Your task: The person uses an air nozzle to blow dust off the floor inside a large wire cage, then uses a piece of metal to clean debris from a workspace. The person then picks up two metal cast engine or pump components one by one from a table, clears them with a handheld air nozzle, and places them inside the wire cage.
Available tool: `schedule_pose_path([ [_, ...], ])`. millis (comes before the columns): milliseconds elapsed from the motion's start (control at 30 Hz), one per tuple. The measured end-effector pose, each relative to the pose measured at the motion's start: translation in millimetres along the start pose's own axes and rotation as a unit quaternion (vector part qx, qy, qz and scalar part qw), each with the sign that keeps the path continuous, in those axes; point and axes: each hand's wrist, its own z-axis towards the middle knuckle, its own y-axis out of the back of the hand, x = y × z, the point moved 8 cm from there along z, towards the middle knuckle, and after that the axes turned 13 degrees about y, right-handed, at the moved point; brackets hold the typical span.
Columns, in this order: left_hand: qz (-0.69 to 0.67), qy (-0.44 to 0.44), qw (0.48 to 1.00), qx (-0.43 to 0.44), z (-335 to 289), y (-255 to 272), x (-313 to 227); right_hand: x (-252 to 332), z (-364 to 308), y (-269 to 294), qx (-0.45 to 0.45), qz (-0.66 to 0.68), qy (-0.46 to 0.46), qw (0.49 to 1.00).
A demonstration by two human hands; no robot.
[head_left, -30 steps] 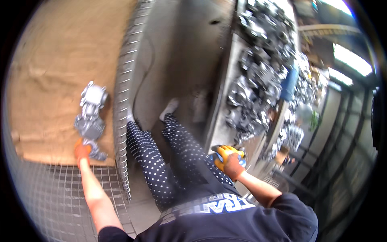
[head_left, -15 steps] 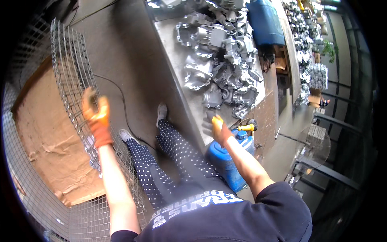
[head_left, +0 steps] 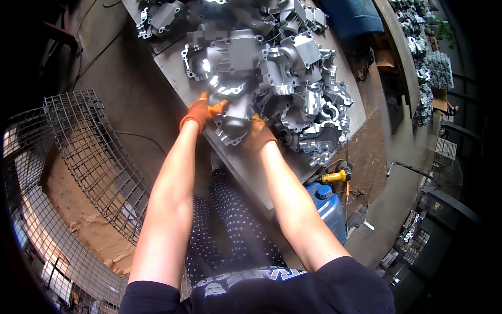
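Observation:
A grey cast-metal housing (head_left: 234,116) with bolt holes along its rim sits at the near edge of the metal-topped table, one hand on either side of it. On its left edge is my left hand (head_left: 204,111) in an orange glove, thumb and fingers closed round the rim. My right hand (head_left: 260,134), also gloved in orange and slightly blurred, grips the right side; some of its fingertips are hidden behind the housing. More grey housings (head_left: 235,52) are heaped just beyond and to the right, close against this one.
At the left stands a wire mesh cage (head_left: 94,152) lined with brown cardboard (head_left: 78,209). A blue jerrycan (head_left: 329,206) and a yellow power tool (head_left: 334,176) are by the table's right end. A blue barrel (head_left: 355,18) lies farther back. A cable (head_left: 138,137) crosses the floor.
Both hands, apart and holding nothing before, have come together at the housing. The left moved right from over the mesh cage; the right moved left and forward. The view has shifted toward the table.

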Motion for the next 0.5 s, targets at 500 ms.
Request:
schedule_pose_path([
  [500,-0.476,0.120,0.871,-0.026,-70,-54,106,128,-78,85,0.080,-0.013,0.032,0.996],
])
